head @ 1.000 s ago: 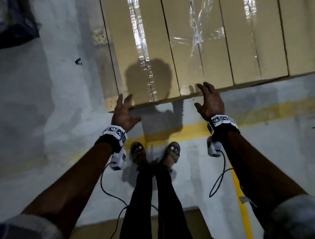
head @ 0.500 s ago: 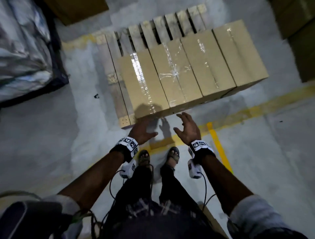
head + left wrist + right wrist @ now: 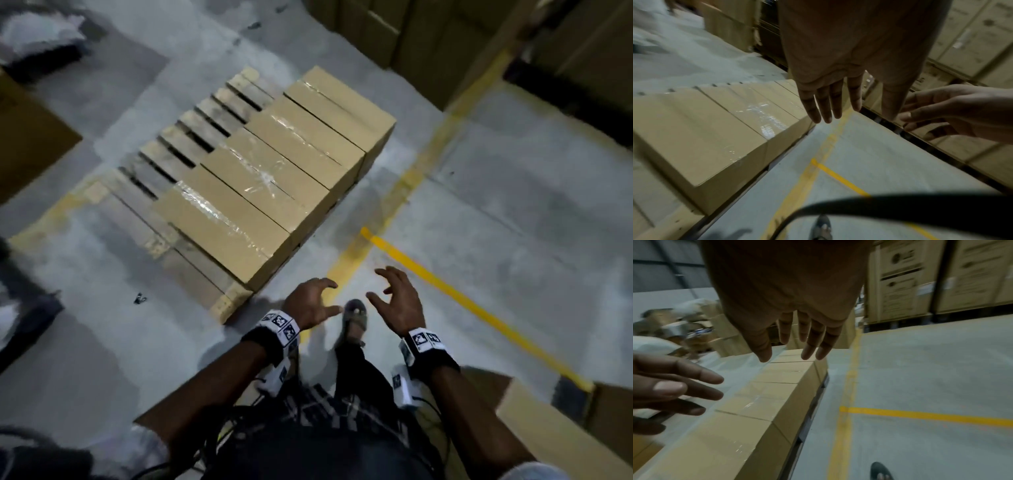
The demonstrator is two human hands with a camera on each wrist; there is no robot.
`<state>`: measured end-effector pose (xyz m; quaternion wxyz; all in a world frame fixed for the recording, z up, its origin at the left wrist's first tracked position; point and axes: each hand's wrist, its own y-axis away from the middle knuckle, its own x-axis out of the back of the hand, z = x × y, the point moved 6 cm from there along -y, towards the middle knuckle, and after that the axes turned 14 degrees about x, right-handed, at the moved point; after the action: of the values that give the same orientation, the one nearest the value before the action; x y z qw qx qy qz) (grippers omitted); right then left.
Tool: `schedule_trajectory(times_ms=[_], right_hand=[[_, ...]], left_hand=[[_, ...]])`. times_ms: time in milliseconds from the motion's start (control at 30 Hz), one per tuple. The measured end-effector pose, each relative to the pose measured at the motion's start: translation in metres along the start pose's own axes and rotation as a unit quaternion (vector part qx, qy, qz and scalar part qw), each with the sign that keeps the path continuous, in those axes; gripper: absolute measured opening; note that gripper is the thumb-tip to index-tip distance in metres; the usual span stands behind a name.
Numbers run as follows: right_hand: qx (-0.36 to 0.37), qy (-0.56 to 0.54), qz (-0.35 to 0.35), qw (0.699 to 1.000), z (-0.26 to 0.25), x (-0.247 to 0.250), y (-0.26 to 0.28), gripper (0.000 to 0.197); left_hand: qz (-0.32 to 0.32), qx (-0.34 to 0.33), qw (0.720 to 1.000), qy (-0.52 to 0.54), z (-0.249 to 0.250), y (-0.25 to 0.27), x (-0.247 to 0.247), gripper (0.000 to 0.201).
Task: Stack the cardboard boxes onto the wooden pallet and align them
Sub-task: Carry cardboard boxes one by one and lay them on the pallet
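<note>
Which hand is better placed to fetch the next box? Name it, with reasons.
Right, probably. The right hand hangs empty on the side of the loose box at lower right; the left hand, also empty, is nearer the pallet.

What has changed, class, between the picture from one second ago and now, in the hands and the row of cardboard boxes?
Both hands came off the row of cardboard boxes and drew back. The left hand and right hand now hover above the floor, holding nothing, fingers loosely spread. The person has stepped back, so more of the wooden pallet shows. The boxes lie side by side on the pallet as before.
</note>
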<state>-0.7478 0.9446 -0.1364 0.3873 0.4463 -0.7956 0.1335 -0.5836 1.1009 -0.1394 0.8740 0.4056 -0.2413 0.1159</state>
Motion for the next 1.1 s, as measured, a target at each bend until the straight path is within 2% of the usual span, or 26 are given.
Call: schedule_trajectory(times_ms=[100, 233, 333, 400, 500, 700, 833, 900, 1100], right_hand=[[-0.073, -0.014, 0.048, 0.996, 0.014, 0.000, 0.070, 0.055], [-0.119, -0.024, 0.112, 0.986, 0.030, 0.008, 0.158, 0.054], [-0.200, -0.034, 0.192, 0.960, 0.044, 0.019, 0.244, 0.053], [-0.248, -0.031, 0.240, 0.938, 0.048, 0.025, 0.294, 0.055], [-0.322, -0.030, 0.328, 0.888, 0.052, 0.021, 0.389, 0.056], [-0.423, -0.055, 0.427, 0.797, 0.040, -0.028, 0.552, 0.050], [-0.486, -0.090, 0.470, 0.731, 0.022, -0.084, 0.659, 0.053], [-0.508, -0.110, 0.483, 0.705, 0.016, -0.110, 0.694, 0.053], [-0.573, -0.153, 0.540, 0.598, -0.021, -0.182, 0.793, 0.054]], left_hand=[[-0.041, -0.027, 0.996, -0.068, 0.009, 0.013, -0.022, 0.060], [-0.097, -0.095, 0.981, -0.138, 0.039, 0.034, -0.061, 0.057], [-0.155, -0.160, 0.953, -0.204, 0.070, 0.056, -0.108, 0.056], [-0.167, -0.195, 0.939, -0.226, 0.090, 0.072, -0.131, 0.055], [-0.197, -0.262, 0.906, -0.269, 0.124, 0.110, -0.185, 0.053], [-0.249, -0.345, 0.838, -0.342, 0.149, 0.195, -0.292, 0.051], [-0.287, -0.382, 0.786, -0.392, 0.136, 0.274, -0.373, 0.054], [-0.312, -0.395, 0.762, -0.407, 0.125, 0.304, -0.402, 0.054], [-0.381, -0.425, 0.663, -0.485, 0.078, 0.384, -0.486, 0.054]])
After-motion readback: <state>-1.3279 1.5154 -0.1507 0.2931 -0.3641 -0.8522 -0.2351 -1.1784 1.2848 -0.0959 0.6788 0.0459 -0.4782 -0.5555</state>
